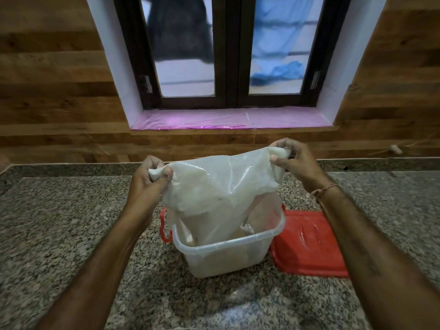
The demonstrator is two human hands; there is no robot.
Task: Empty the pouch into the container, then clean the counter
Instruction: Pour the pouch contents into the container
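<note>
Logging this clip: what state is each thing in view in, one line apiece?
pouch: upended, lower end inside the container.
container: upright, open, on the counter.
red lid: lying flat on the counter, right of the container.
left hand: grip closed on one pouch corner.
right hand: grip closed on the other corner.
window: shut.

The container (226, 258) hides the lower end of the pouch (221, 184)

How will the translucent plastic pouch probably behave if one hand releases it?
Probably floppy: the translucent plastic pouch sags and wrinkles between the left hand and right hand. The freed corner would likely droop. Likely slippery, since its film looks glossy.
</note>
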